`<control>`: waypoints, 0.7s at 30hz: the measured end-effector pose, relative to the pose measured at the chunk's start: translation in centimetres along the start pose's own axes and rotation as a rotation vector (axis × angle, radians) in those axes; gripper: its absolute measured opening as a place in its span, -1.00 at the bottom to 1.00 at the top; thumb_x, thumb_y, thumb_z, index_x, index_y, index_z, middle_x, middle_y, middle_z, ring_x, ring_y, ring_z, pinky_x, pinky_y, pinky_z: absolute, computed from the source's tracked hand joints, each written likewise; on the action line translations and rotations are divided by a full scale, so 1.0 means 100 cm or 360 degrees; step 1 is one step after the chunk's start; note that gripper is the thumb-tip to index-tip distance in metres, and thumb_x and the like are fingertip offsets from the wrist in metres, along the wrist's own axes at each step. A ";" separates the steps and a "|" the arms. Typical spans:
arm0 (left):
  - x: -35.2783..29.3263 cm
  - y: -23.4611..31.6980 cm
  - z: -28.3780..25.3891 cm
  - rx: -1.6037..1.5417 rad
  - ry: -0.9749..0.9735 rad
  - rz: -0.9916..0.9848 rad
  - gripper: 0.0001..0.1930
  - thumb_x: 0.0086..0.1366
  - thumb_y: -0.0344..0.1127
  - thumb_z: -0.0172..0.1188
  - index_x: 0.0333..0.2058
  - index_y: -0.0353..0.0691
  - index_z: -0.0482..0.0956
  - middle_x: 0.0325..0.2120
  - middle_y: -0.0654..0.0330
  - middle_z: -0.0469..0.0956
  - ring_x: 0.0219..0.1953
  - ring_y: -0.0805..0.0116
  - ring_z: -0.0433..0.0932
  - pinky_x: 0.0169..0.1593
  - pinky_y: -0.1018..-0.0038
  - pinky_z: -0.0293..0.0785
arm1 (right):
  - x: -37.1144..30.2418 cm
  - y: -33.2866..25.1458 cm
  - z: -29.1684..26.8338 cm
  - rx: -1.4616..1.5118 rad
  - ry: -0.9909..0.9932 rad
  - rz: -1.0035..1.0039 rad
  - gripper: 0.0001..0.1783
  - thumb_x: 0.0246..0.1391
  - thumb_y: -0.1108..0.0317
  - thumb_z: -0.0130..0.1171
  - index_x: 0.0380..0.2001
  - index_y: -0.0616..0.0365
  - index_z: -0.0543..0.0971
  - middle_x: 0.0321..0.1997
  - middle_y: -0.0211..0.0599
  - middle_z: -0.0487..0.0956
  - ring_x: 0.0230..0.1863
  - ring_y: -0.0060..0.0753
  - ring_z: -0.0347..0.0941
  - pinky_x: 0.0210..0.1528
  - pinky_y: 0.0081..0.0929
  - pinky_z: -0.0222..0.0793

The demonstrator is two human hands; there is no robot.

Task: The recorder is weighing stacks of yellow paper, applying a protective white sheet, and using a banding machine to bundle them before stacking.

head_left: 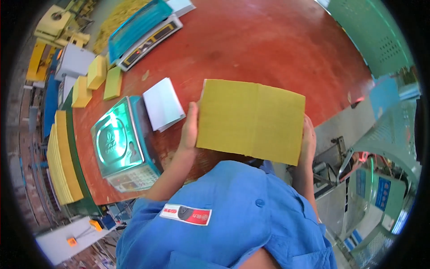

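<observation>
A flat, rectangular olive-yellow sheet (pixel 251 121) is held up in front of my chest, over the near edge of the red table (pixel 264 49). It has fine lines across it and a faint crease near its middle; its thickness does not show. My left hand (pixel 190 127) grips its left edge, thumb up along the side, the other fingers hidden. At the opposite edge my right hand (pixel 308 141) holds it, fingers partly hidden behind. A folded white paper (pixel 164 104) lies left of my left hand, beside a teal scale (pixel 117 139) with a shiny metal plate.
Another scale with a teal tray (pixel 139 29) stands at the far left of the table. Small yellow blocks (pixel 97 71) sit near it. Long yellow sheets (pixel 62 157) are stacked beyond the left edge. Pale green machine panels (pixel 371 36) border the right side.
</observation>
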State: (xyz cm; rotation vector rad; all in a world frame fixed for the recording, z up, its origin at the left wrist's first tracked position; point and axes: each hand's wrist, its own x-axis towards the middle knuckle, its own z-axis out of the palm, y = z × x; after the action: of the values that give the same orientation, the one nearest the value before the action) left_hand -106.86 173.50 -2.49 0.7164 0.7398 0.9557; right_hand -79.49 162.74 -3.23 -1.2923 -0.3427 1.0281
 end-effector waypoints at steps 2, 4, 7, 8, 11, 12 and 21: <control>0.005 0.004 0.002 0.0137 0.0046 -0.0017 -0.48 0.53 -0.01 -0.26 0.25 -0.26 0.29 0.10 0.15 0.44 0.11 0.37 0.41 0.20 0.43 0.32 | -0.005 -0.010 0.006 0.0091 -0.0019 0.0087 -0.60 0.34 0.30 -0.08 0.13 0.28 0.46 0.05 -0.24 0.56 0.07 -0.44 0.46 0.10 -0.51 0.38; 0.008 0.005 -0.001 0.0109 -0.0022 -0.0043 -0.49 0.51 -0.02 -0.22 0.23 -0.25 0.31 0.09 0.15 0.44 0.10 0.39 0.42 0.17 0.43 0.35 | -0.004 -0.012 0.007 0.0107 -0.0060 0.0077 -0.62 0.31 0.36 -0.02 0.14 0.28 0.44 0.05 -0.26 0.56 0.05 -0.48 0.46 0.07 -0.56 0.40; 0.010 0.012 -0.002 0.0100 -0.0162 -0.0088 -0.50 0.49 -0.02 -0.19 0.20 -0.26 0.33 0.07 0.15 0.46 0.08 0.38 0.44 0.14 0.41 0.39 | -0.001 0.000 0.005 0.0149 -0.0138 -0.0028 -0.60 0.33 0.33 -0.05 0.15 0.28 0.43 0.08 -0.26 0.53 0.06 -0.49 0.44 0.09 -0.55 0.38; 0.011 0.010 -0.005 0.0110 -0.0097 -0.0074 -0.50 0.49 -0.02 -0.18 0.19 -0.26 0.34 0.06 0.14 0.47 0.06 0.37 0.46 0.12 0.38 0.42 | -0.001 0.001 0.008 0.0148 -0.0094 -0.0058 -0.60 0.33 0.33 -0.05 0.15 0.28 0.43 0.08 -0.26 0.53 0.06 -0.49 0.44 0.09 -0.55 0.38; 0.018 0.003 -0.004 0.0074 -0.0070 -0.0058 -0.51 0.49 -0.01 -0.19 0.18 -0.25 0.35 0.04 0.12 0.48 0.05 0.35 0.48 0.12 0.38 0.42 | -0.004 0.001 0.014 0.0175 -0.0145 -0.0147 -0.59 0.35 0.30 -0.09 0.16 0.28 0.41 0.11 -0.26 0.50 0.09 -0.50 0.42 0.12 -0.54 0.34; 0.018 0.005 0.000 -0.0026 -0.0106 -0.0176 -0.48 0.49 0.02 -0.23 0.18 -0.27 0.35 0.06 0.10 0.47 0.08 0.34 0.47 0.14 0.36 0.41 | -0.004 0.000 0.014 0.0187 -0.0163 -0.0134 -0.58 0.36 0.29 -0.11 0.17 0.28 0.40 0.12 -0.26 0.49 0.09 -0.50 0.41 0.13 -0.53 0.32; 0.012 0.009 0.003 -0.0042 -0.0001 -0.0278 -0.43 0.52 0.06 -0.34 0.20 -0.28 0.32 0.10 0.08 0.45 0.10 0.23 0.47 0.15 0.34 0.43 | 0.000 0.010 0.012 0.0084 -0.0001 -0.0215 -0.57 0.35 0.27 -0.08 0.17 0.27 0.41 0.10 -0.29 0.51 0.07 -0.52 0.41 0.12 -0.55 0.32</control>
State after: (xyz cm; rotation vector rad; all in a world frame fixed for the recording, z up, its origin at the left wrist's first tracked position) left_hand -106.53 174.82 -1.85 0.6183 0.7750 0.8051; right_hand -80.78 163.44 -3.81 -1.2051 -0.3955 0.9176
